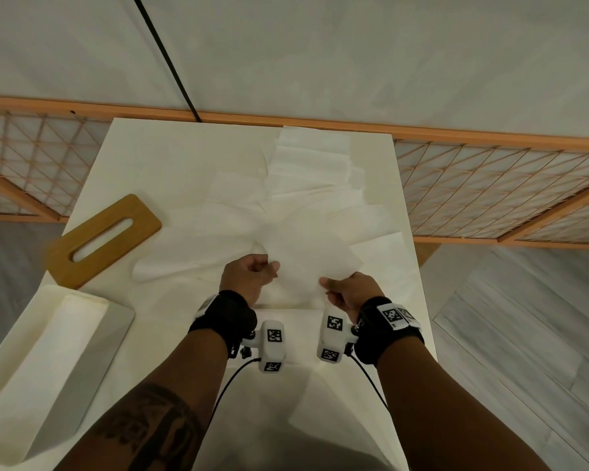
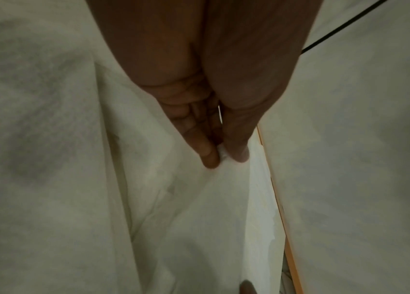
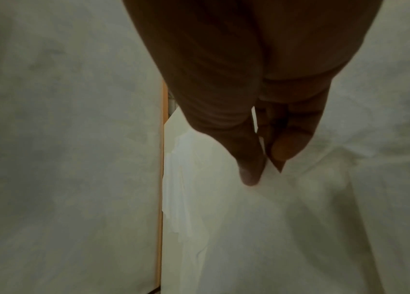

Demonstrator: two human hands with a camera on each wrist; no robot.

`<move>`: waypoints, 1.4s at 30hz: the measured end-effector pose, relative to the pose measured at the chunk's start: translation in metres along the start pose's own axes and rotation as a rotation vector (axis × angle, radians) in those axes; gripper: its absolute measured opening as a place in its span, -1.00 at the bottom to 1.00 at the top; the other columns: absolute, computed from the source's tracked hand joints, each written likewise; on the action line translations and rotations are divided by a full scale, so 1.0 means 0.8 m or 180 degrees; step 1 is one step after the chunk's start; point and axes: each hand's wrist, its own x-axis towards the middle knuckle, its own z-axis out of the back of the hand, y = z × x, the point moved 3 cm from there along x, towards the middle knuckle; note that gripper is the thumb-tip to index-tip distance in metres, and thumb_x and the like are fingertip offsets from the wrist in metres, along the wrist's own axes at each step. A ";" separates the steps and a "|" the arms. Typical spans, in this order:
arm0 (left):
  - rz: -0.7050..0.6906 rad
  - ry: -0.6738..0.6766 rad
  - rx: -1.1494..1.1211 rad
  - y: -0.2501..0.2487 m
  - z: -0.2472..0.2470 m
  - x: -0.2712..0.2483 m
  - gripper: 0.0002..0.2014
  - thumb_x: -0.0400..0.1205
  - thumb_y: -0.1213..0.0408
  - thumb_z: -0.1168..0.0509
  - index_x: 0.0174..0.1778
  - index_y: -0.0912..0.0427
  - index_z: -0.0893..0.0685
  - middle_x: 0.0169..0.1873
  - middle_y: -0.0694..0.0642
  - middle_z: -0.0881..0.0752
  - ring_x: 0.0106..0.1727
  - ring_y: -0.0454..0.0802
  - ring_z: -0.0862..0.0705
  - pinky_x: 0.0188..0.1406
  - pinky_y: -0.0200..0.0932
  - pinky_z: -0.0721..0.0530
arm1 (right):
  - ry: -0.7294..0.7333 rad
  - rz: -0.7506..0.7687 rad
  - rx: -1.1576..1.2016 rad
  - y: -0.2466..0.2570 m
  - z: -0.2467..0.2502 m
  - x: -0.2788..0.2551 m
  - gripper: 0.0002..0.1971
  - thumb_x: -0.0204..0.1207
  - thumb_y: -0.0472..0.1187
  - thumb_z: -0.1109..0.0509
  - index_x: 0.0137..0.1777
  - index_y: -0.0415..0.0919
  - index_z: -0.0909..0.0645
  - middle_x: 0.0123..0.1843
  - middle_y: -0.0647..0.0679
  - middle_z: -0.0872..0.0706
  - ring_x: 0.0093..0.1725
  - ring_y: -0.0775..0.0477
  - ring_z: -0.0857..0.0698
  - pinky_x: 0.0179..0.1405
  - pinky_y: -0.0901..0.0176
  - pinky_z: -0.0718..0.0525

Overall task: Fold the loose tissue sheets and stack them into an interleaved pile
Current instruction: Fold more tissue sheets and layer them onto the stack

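Observation:
A thin white tissue sheet point(image 1: 306, 266) hangs between my two hands above the white table point(image 1: 150, 158). My left hand point(image 1: 269, 268) pinches its left edge between thumb and fingers, as the left wrist view shows at the left hand point(image 2: 223, 157) on the tissue sheet point(image 2: 198, 199). My right hand point(image 1: 325, 283) pinches the sheet's right edge; the right wrist view shows the right hand point(image 3: 264, 169) nipping the tissue sheet point(image 3: 249, 218). Several loose tissue sheets point(image 1: 306, 185) lie spread over the far half of the table. A folded white sheet point(image 1: 337, 402) lies near me.
A wooden board with a slot point(image 1: 106, 239) lies at the table's left edge. A white tissue box point(image 1: 41, 362) with tissues inside sits at the near left. A wooden lattice screen point(image 1: 490, 185) runs behind the table, and a black cable point(image 1: 167, 59) crosses the wall.

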 end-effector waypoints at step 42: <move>-0.0032 0.0700 0.0084 -0.026 0.073 -0.054 -0.79 0.63 0.39 -0.43 0.17 0.30 -0.79 0.06 0.34 -0.83 0.15 0.37 -0.78 0.29 0.36 -0.67 | 0.1147 0.0801 -0.0590 0.032 0.030 -0.072 -0.81 0.53 -0.21 -0.52 0.12 -0.15 -0.84 0.20 -0.57 -0.69 -0.02 -0.32 -0.64 0.09 -0.30 -0.64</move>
